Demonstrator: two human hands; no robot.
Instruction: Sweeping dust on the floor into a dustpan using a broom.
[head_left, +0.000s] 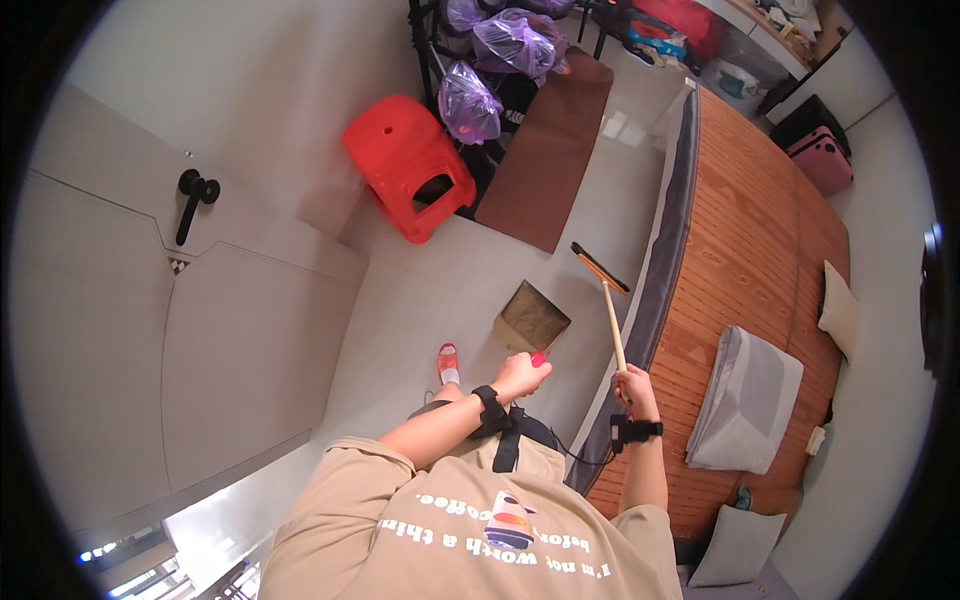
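Note:
My left hand (524, 374) is closed on the red handle of a dustpan (535, 315), whose square pan lies low over the pale floor in front of me. In my right hand (635, 390) is the light wooden handle of a broom (613, 322). The broom's orange head with dark bristles is at the far end of the handle, beside the bed's edge and to the right of the pan. Whether the pan touches the floor I cannot tell.
Along the right stands a bed with a brown mat (742, 247) and a folded grey blanket (746, 401). Ahead are a red plastic stool (397, 142), a brown floor mat (551, 165) and a rack with purple bags (514, 45). A door (247, 337) is at the left.

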